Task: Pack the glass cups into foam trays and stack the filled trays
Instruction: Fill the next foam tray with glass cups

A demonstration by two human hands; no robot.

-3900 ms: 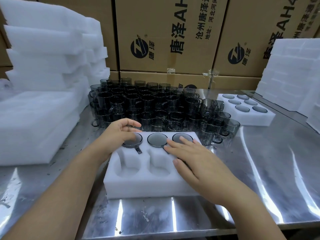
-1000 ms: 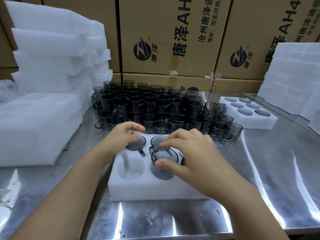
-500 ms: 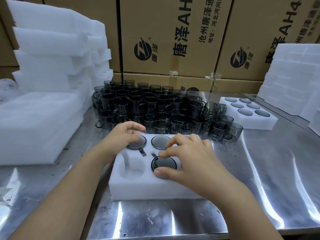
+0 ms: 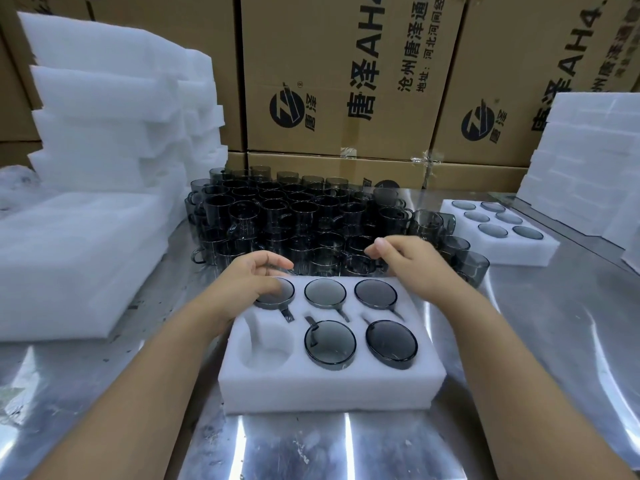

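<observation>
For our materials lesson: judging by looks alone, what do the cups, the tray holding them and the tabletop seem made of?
Cups: smoky grey glass, glossy; see-through, with glinting rims. Tray: white foam, matte and slightly fuzzy, with soft-edged cut-out pockets. Tabletop: probably stainless steel, polished; it shows streaky bright reflections.

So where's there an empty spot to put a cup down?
One pocket in the foam tray, front left, is empty. Bare steel table lies in front of that tray, and to its right, before the filled tray. A narrow strip runs between it and the foam sheets. Behind it, the loose glass cups stand packed tight.
</observation>
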